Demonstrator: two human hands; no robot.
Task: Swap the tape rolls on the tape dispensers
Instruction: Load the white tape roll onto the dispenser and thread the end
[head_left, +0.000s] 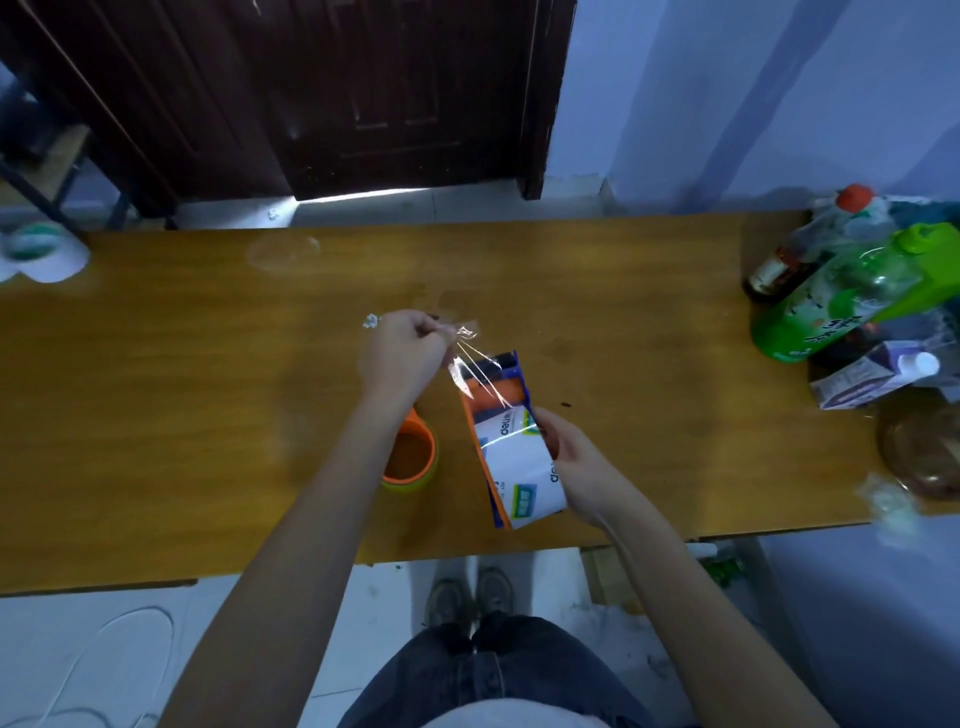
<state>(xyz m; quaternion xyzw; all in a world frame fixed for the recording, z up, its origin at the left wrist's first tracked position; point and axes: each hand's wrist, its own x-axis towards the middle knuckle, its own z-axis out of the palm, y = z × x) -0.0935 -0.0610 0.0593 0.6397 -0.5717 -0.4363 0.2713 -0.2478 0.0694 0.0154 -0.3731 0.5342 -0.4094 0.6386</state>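
A packaged tape dispenser (519, 457), in a white, blue and orange card with clear wrapping, is held above the wooden table (208, 389). My right hand (576, 457) grips its right side. My left hand (402, 353) pinches a strip of the clear plastic wrap (475, 364) stretched up and left from the pack's top. A tape roll (415, 457) with an orange core and greenish edge lies flat on the table under my left forearm, partly hidden by it.
Bottles (841, 301) and a small carton (878, 382) crowd the table's right end, with a round brown lid (919, 452) near the corner. A small scrap (370, 321) lies by my left hand. A dark door stands beyond the table.
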